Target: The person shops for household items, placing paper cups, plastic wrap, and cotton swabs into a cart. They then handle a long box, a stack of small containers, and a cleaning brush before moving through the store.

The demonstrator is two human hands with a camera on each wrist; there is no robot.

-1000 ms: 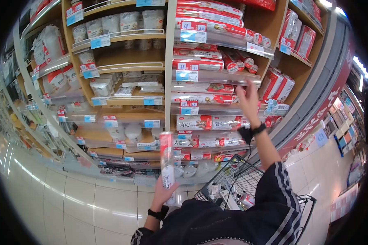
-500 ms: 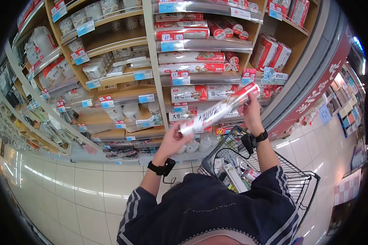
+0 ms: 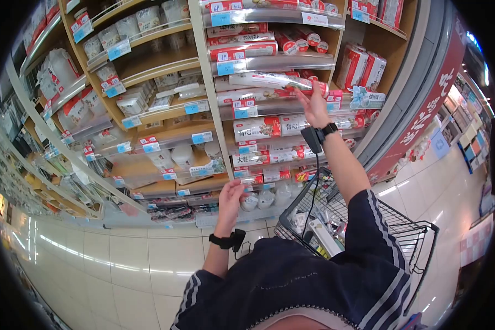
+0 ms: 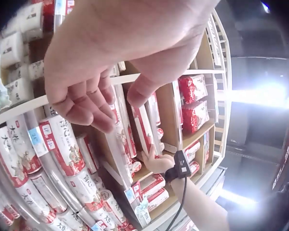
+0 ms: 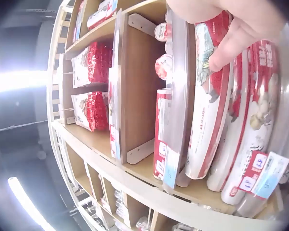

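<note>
My right hand (image 3: 315,107) is at a middle shelf, holding the right end of a long white-and-red packaged roll (image 3: 269,81). The roll lies almost level over other rolls there. Close up in the right wrist view, a finger (image 5: 226,50) lies across the red printed part of the roll (image 5: 207,125). Lower and to the left, my left hand (image 3: 230,201) holds nothing, its fingers loosely bent in front of the low shelves. From the left wrist, the right hand (image 4: 156,162) shows at the lower end of the roll (image 4: 143,127).
Clear plastic lips and price tags (image 3: 243,108) run along the shelf fronts. More packaged rolls (image 3: 257,128) fill the shelf below. A wire shopping cart (image 3: 401,234) with goods inside stands at my right. Tubs and boxes (image 3: 131,103) sit on the left shelves.
Upright in the left hand at first, the roll was then held between both hands. Now it is at the shelf in the right hand; the left hand has let go.
</note>
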